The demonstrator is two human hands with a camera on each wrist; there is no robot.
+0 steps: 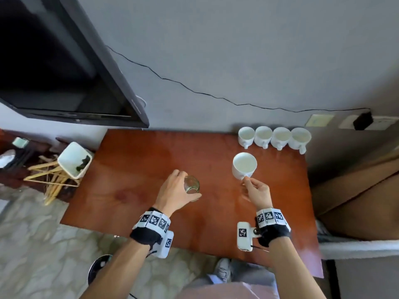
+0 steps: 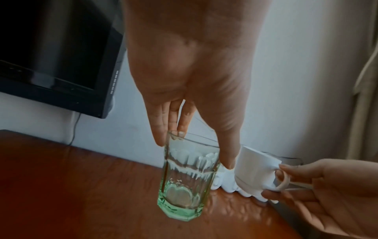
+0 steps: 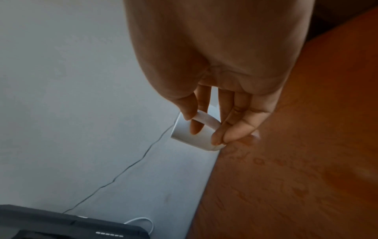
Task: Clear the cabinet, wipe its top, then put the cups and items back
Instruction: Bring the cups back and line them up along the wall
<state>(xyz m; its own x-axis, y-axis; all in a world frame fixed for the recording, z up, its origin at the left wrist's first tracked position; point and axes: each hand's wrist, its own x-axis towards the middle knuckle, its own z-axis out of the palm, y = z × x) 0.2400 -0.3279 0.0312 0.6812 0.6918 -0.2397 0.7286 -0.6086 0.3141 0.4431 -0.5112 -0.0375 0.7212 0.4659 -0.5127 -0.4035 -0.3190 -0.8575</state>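
Observation:
My left hand (image 1: 186,184) grips a clear greenish ribbed glass (image 1: 192,184) from above, over the middle of the red-brown cabinet top (image 1: 138,169). In the left wrist view the fingers and thumb of the left hand (image 2: 193,152) clamp the rim of the glass (image 2: 186,182); I cannot tell whether its base touches the wood. My right hand (image 1: 248,181) pinches the handle of a white cup (image 1: 244,164), which is tilted just above the top. The right wrist view shows the right hand (image 3: 202,129) with a finger through the handle of the cup (image 3: 190,137). Several white cups (image 1: 274,137) stand in a row at the back right.
A black TV (image 1: 54,61) hangs on the wall at upper left, with a thin black cable (image 1: 194,89) running to a plug (image 1: 363,124) at the right sockets. Beside the cabinet's left edge are a white bin (image 1: 74,158) and wooden hangers (image 1: 51,178). Brown furniture (image 1: 356,190) adjoins on the right.

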